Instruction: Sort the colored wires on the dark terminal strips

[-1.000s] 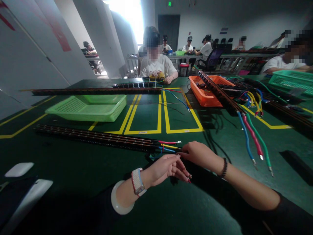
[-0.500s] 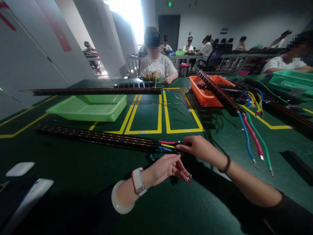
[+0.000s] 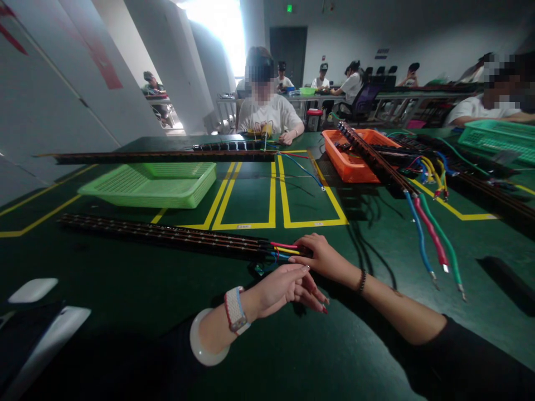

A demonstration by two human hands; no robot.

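A long black strip (image 3: 167,236) with several copper-coloured rails lies across the green table in front of me. Red, yellow and blue wires (image 3: 286,250) come out of its right end. My right hand (image 3: 320,256) is closed around the ends of these wires, which its fingers mostly hide. Just below and to the left, my left hand (image 3: 288,287) holds nothing visible; its fingers are apart and loosely bent, with the thumb reaching close to the right hand's fingertips. A small green piece (image 3: 259,269) lies by the strip's end, near my left wrist.
Behind the strip, a light green basket (image 3: 184,195) sits under another long strip (image 3: 167,157). An orange basket (image 3: 334,159) on the right supports a strip with thick blue, red and green cables (image 3: 430,239). A co-worker (image 3: 270,114) sits opposite. A white object (image 3: 33,290) lies left.
My right hand has moved left along the wires toward the strip and now covers more of their ends. My left hand stays nearly in place.
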